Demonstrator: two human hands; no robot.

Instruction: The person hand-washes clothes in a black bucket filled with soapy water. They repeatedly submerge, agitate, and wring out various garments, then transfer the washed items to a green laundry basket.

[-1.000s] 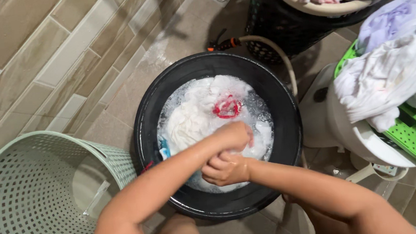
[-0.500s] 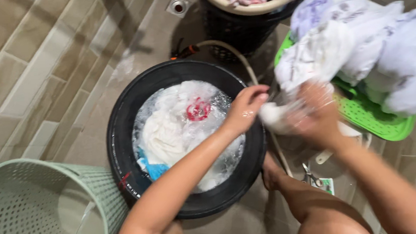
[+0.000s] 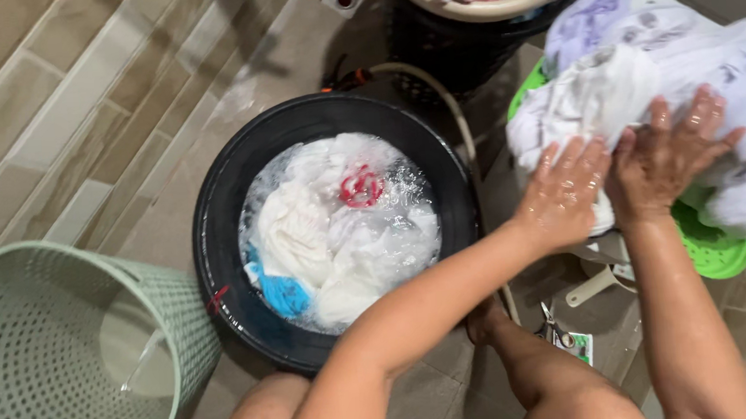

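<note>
Wet laundry pile (image 3: 647, 81) under both hands, seemingly pressed.

Soft, even light filled the scene, wet glints shone on both hands and the soapy water (image 3: 390, 199), faint shadows crossed the tiled floor (image 3: 72, 109), and focus stayed mostly sharp.

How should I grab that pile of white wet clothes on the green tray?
Probably from above, as the left hand and right hand press now: the white clothes pile is soft and heaped high on the green tray, so bunch a top fold.
</note>
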